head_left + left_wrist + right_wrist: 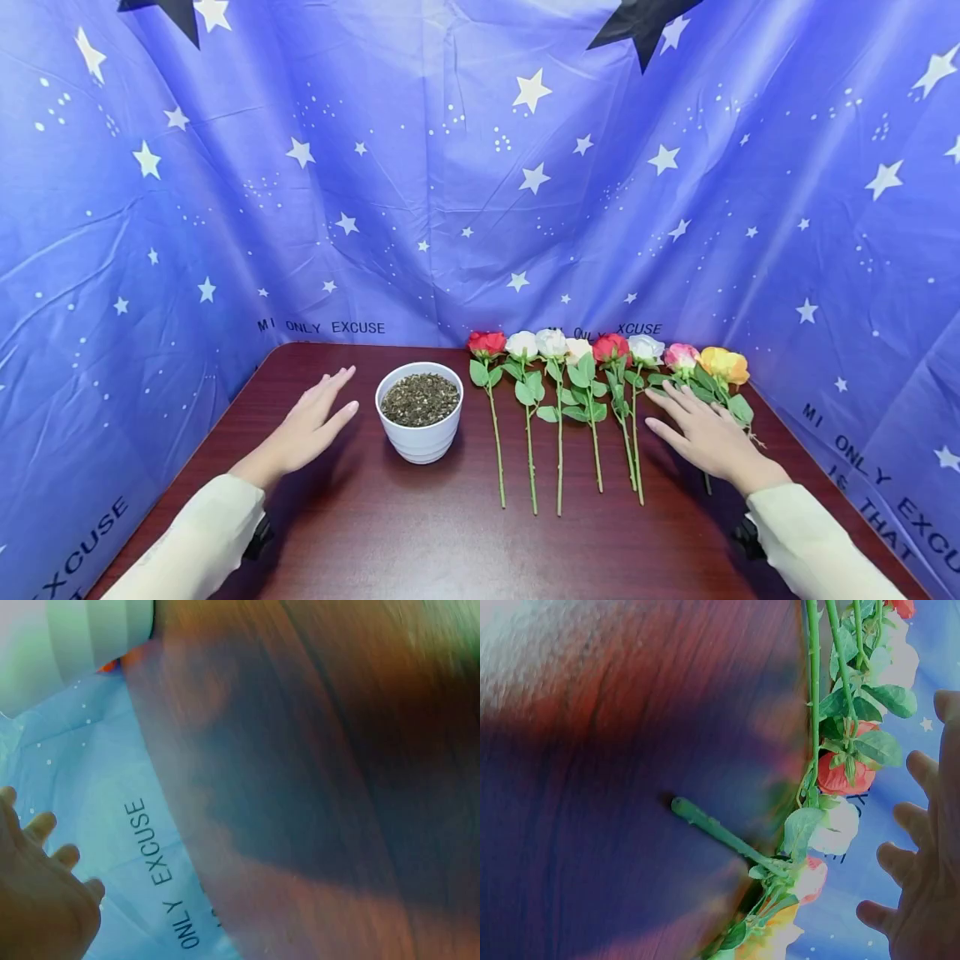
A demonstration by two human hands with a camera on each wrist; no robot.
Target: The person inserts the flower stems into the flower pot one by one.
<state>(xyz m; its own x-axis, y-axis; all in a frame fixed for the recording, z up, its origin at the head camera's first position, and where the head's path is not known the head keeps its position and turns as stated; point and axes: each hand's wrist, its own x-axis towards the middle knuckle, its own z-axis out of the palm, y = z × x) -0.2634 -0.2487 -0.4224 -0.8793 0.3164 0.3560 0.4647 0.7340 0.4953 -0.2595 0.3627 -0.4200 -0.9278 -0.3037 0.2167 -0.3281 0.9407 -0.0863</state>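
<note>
To the left of a white ribbed pot (422,440) filled with dark soil (422,399), my left hand (306,429) hovers over the table, fingers stretched out and holding nothing. The left wrist view shows that hand (45,892) apart from the pot (71,649). My right hand (705,433) is held with straight fingers over the flowers at the right end of the row, covering part of their stems. Nearest it are a pink rose (682,357) and a yellow-orange rose (723,365). In the right wrist view its fingers (909,821) grip nothing.
Several roses with green stems lie side by side, blooms toward the back: a red rose (487,342), a white rose (551,342), another red rose (611,347) and others. Starry blue cloth (450,208) hangs behind and beside the dark red table (420,533).
</note>
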